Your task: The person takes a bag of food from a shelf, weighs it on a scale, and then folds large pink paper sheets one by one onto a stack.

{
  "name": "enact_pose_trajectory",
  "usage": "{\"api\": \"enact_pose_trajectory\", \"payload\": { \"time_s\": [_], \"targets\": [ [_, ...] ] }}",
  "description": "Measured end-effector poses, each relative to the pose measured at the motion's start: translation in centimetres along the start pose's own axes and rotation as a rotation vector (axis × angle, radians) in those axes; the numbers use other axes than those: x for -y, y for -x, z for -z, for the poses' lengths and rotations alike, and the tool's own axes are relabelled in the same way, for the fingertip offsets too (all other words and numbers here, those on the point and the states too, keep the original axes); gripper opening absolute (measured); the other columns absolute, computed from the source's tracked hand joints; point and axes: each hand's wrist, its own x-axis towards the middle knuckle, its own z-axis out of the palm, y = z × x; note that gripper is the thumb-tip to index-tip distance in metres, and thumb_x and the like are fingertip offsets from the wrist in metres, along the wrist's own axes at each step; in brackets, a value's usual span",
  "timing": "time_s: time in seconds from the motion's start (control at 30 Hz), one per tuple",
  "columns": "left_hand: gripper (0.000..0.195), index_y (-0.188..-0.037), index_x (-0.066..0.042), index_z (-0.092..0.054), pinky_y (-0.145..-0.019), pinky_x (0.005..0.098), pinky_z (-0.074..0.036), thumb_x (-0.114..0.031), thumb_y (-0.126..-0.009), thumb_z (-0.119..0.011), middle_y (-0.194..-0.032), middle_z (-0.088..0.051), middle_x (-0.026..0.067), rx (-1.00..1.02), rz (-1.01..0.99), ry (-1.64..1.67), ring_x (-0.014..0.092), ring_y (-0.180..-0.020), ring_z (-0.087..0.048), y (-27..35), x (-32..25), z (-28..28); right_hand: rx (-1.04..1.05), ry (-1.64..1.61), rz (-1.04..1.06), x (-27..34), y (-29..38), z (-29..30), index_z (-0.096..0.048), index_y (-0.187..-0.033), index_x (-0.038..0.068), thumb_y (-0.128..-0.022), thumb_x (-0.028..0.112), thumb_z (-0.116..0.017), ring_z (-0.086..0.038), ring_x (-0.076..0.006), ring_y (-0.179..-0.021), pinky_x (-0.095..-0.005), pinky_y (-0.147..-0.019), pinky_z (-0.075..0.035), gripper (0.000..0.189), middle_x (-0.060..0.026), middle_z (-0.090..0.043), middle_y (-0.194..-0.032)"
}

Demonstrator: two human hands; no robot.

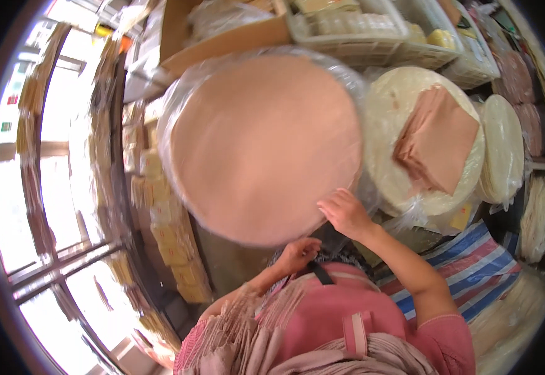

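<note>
A large stack of round, peach-coloured thin sheets (265,140), wrapped below in clear plastic, lies in front of me. My right hand (345,212) is at its lower right edge, fingers bent over the rim; whether they grip a sheet is not clear. Just below the near edge, by my waist, is my left hand (300,254) with curled fingers, nothing plainly in it. To the right, a stack of folded brownish-pink sheets (441,140) rests on a round cream-coloured stack in plastic (385,105).
Behind the large stack stand a cardboard box (230,44) and white plastic baskets (352,44) of wrapped packets. Shelves with yellowish packets (169,243) run along the left. Another round stack (502,145) and a striped woven plastic sheet (464,272) are at the right.
</note>
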Motion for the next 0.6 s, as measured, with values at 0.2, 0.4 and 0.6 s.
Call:
{"api": "enact_pose_trajectory", "payload": {
  "time_s": [0.2,0.4,0.6],
  "targets": [
    [0.025,-0.107,0.001,-0.056,-0.074,0.0251,-0.049,0.001,-0.082,-0.057,-0.088,-0.063,0.0081,-0.274,-0.026,0.012,0.012,-0.083,-0.059,6.7,3.4,3.9,0.213,0.198,0.277,5.3,-1.8,-9.3,-0.057,-0.08,0.008,-0.07,0.01,-0.054,-0.052,-0.0221,-0.088,-0.0438,-0.087,-0.038,0.01,-0.0071,-0.057,-0.082],
    [0.025,-0.107,0.002,-0.055,-0.072,0.0248,-0.049,0.002,-0.082,-0.056,-0.09,-0.062,0.0093,-0.368,-0.055,0.097,0.013,-0.082,-0.059,9.7,4.6,6.3,0.337,0.295,0.313,5.8,-2.7,-10.6,-0.062,-0.08,0.012,-0.067,0.014,-0.059,-0.053,-0.0206,-0.087,-0.0484,-0.091,-0.035,0.013,-0.0048,-0.058,-0.078],
    [0.042,-0.117,0.001,-0.05,-0.071,0.0252,-0.048,0.008,-0.076,-0.052,-0.111,-0.052,0.0168,-0.569,-0.284,-0.2,0.021,-0.086,-0.059,8.5,3.4,7.6,0.485,0.014,-0.217,6.1,-4.6,-9.1,-0.065,-0.08,0.009,-0.067,0.019,-0.064,-0.056,-0.0248,-0.086,-0.0406,-0.085,-0.042,0.017,-0.0078,-0.061,-0.083]
  ]
}}
